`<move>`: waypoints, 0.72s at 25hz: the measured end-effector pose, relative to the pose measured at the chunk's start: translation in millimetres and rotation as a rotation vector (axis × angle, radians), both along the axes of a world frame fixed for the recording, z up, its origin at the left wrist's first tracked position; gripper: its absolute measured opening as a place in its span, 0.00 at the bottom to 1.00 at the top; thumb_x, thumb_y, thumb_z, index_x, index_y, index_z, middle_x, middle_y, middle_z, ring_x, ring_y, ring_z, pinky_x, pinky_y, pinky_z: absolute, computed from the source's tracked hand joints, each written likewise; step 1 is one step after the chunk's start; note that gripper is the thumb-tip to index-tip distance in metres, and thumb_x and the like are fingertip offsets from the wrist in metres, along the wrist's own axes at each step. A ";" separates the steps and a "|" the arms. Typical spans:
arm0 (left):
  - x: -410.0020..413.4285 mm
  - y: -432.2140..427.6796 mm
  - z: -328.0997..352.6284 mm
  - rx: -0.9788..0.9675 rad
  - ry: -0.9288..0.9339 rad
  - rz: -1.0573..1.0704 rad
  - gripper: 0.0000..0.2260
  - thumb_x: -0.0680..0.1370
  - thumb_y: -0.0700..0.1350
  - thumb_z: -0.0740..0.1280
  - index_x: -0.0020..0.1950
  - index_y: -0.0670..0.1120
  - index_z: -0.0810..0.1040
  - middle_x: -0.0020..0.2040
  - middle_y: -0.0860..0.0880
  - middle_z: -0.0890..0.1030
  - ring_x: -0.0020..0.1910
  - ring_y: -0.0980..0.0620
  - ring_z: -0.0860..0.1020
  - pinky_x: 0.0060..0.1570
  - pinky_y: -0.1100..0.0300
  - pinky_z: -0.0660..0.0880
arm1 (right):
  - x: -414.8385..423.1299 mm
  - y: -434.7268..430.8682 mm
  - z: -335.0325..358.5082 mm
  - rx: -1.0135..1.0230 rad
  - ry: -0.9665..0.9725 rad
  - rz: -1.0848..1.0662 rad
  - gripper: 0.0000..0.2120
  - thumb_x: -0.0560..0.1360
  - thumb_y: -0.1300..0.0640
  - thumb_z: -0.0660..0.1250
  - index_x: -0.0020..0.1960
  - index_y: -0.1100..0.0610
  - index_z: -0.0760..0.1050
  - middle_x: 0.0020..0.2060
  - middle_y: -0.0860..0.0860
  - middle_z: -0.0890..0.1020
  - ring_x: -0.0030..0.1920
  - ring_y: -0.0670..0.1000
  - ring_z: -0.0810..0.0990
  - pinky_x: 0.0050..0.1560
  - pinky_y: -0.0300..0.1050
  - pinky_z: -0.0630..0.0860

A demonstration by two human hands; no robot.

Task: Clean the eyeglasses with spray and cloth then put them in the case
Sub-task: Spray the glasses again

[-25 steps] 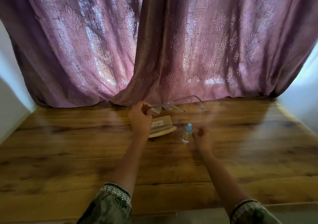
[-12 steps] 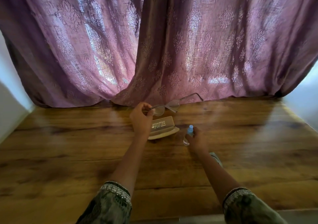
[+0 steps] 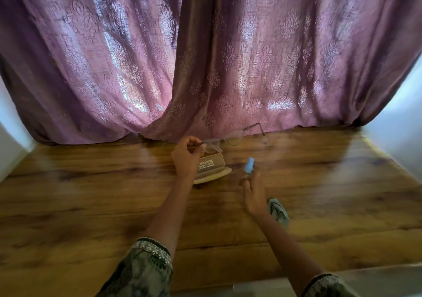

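A purple patterned curtain (image 3: 228, 56) hangs behind a wooden table (image 3: 91, 194). A person's left hand (image 3: 186, 157) pinches one temple of the glasses (image 3: 225, 140), holding them raised above the open beige case (image 3: 212, 171) on the table. The right hand (image 3: 253, 191), blurred, grips the spray bottle (image 3: 249, 165) with its blue cap tilted up, just right of the case. A grey-green cloth (image 3: 278, 211) lies crumpled on the table beside the right wrist. Patterned sleeves (image 3: 146, 267) cover both forearms near the bottom edge
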State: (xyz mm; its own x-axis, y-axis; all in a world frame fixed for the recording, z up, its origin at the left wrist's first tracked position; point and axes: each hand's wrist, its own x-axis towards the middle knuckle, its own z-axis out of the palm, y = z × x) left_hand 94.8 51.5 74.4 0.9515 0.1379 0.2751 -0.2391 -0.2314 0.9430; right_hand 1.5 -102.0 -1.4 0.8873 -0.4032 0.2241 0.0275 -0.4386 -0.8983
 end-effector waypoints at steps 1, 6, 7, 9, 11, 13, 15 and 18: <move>-1.0 -1.2 -0.1 -0.014 0.009 -0.027 0.06 0.70 0.35 0.71 0.40 0.45 0.77 0.37 0.51 0.78 0.41 0.46 0.80 0.41 0.54 0.79 | -3.1 5.6 2.8 0.010 -0.017 0.039 0.14 0.80 0.60 0.54 0.65 0.59 0.62 0.34 0.48 0.74 0.32 0.46 0.72 0.32 0.46 0.70; -9.6 -7.6 2.5 0.013 -0.045 -0.073 0.05 0.70 0.32 0.69 0.41 0.41 0.77 0.39 0.47 0.79 0.38 0.52 0.78 0.37 0.72 0.75 | -5.4 26.4 37.6 0.055 -0.193 0.193 0.25 0.76 0.53 0.52 0.71 0.38 0.57 0.33 0.53 0.71 0.30 0.53 0.68 0.29 0.53 0.70; -12.2 -8.8 4.1 0.017 -0.058 -0.080 0.05 0.70 0.31 0.69 0.41 0.40 0.76 0.39 0.47 0.78 0.37 0.55 0.76 0.34 0.76 0.72 | -3.6 28.6 46.2 0.003 -0.233 0.197 0.24 0.76 0.51 0.53 0.71 0.36 0.57 0.31 0.51 0.71 0.29 0.51 0.68 0.27 0.50 0.70; -16.3 -11.0 6.7 0.008 -0.061 -0.104 0.07 0.70 0.30 0.68 0.40 0.41 0.76 0.38 0.48 0.78 0.35 0.57 0.76 0.31 0.76 0.71 | 1.4 31.1 61.2 -0.142 -0.268 0.175 0.25 0.76 0.50 0.57 0.71 0.37 0.56 0.29 0.46 0.70 0.26 0.44 0.67 0.26 0.43 0.67; -20.6 -12.0 9.1 0.006 -0.061 -0.128 0.09 0.70 0.29 0.67 0.39 0.42 0.75 0.35 0.51 0.76 0.34 0.59 0.76 0.30 0.75 0.72 | 5.5 32.0 72.3 -0.243 -0.255 0.124 0.28 0.75 0.56 0.60 0.71 0.39 0.56 0.30 0.42 0.71 0.26 0.43 0.69 0.26 0.35 0.66; -24.6 -13.0 11.3 0.015 -0.070 -0.145 0.10 0.70 0.27 0.67 0.39 0.42 0.75 0.35 0.53 0.75 0.32 0.63 0.76 0.30 0.76 0.71 | 5.5 32.2 79.1 -0.292 -0.242 0.098 0.32 0.75 0.59 0.60 0.72 0.38 0.52 0.32 0.42 0.73 0.26 0.43 0.70 0.26 0.35 0.67; -27.7 -13.3 13.1 0.015 -0.079 -0.155 0.10 0.69 0.26 0.66 0.40 0.41 0.75 0.35 0.53 0.75 0.32 0.68 0.76 0.31 0.77 0.71 | 2.3 33.0 83.2 -0.341 -0.240 0.097 0.34 0.75 0.61 0.60 0.72 0.38 0.50 0.38 0.45 0.74 0.27 0.43 0.71 0.27 0.35 0.67; -30.5 -13.1 15.0 0.004 -0.077 -0.167 0.10 0.70 0.27 0.66 0.39 0.41 0.75 0.35 0.53 0.76 0.31 0.70 0.75 0.30 0.76 0.71 | -1.7 34.0 85.0 -0.395 -0.150 0.091 0.28 0.74 0.62 0.59 0.71 0.46 0.60 0.40 0.51 0.79 0.30 0.49 0.75 0.29 0.42 0.72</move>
State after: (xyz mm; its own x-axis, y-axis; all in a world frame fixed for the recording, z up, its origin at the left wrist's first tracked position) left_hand 64.3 38.3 89.3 0.9371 -0.0213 0.3483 -0.3460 -0.1864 0.9195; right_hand -0.2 -68.1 83.6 0.8608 -0.1821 0.4752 0.1998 -0.7379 -0.6447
